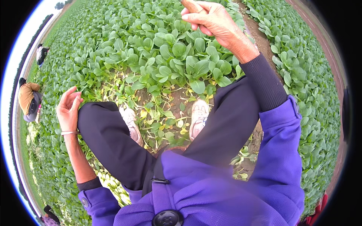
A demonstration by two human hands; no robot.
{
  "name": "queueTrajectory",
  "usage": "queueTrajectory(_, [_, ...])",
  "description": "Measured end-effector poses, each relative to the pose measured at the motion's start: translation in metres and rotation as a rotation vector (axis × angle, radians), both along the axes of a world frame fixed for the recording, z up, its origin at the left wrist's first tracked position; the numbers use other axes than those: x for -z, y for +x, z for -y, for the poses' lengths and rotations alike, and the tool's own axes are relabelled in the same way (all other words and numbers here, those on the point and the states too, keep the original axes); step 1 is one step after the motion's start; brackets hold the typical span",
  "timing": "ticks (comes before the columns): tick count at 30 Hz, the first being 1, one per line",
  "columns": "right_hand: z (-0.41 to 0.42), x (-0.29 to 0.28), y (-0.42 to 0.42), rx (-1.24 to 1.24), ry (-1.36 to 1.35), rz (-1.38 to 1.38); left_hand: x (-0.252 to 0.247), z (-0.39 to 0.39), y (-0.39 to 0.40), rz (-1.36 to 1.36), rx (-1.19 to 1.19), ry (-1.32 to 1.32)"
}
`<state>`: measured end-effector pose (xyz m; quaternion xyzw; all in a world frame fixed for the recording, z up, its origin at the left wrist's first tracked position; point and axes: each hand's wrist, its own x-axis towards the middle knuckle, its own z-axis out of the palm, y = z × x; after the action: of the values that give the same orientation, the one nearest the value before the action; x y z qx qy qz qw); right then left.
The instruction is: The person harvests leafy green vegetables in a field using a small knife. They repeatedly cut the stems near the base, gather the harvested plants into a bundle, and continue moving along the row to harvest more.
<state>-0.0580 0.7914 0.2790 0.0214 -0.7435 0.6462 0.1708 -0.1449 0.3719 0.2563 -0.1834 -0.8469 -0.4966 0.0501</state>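
My right hand point(210, 21) is raised at the top of the view, over the standing leafy greens point(195, 65). It grips a brown wooden handle point(194, 6), and the far end of this tool is cut off by the picture's edge. Beside my left knee, my left hand point(68, 108) is bare of any tool, its fingers loosely curled and the thumb a little apart. Pak choi-like plants with broad green leaves grow densely before me. Between my shoes point(200, 117), loose green and yellowed leaves point(158, 121) litter the brown soil.
Harvested greens with pale stalks point(111, 185) lie in a row behind my left leg. A soil furrow point(253, 28) runs along the right, with another planted bed point(311, 113) past it. Two people, one in a tan top point(28, 96), are bent over at the far left.
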Motion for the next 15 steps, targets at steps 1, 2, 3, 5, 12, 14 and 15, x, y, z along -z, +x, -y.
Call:
queueTrajectory(1, [-0.010,0.003,-0.001,0.023,0.056,-0.052,-0.010,-0.014,-0.002,-0.027,0.058,-0.013])
queueTrajectory(2, [-0.016,0.003,0.006,0.058,0.007,-0.032,-0.019,-0.024,-0.003,-0.038,0.112,-0.037])
queueTrajectory(3, [-0.021,0.005,0.009,0.087,0.013,-0.104,-0.030,-0.034,-0.007,-0.082,0.123,-0.096])
queueTrajectory(5, [-0.034,0.006,0.015,0.135,-0.039,-0.069,-0.043,-0.067,-0.011,-0.110,0.151,-0.068])
queueTrajectory(12, [-0.047,0.012,0.026,0.340,-0.212,-0.014,0.026,-0.186,-0.040,-0.124,0.433,-0.038])
queueTrajectory(14, [-0.054,0.010,0.027,0.412,-0.240,-0.033,0.046,-0.208,-0.039,-0.117,0.503,-0.045])
queueTrajectory(15, [-0.058,0.011,0.029,0.452,-0.243,-0.033,0.065,-0.217,-0.043,-0.128,0.538,-0.097])
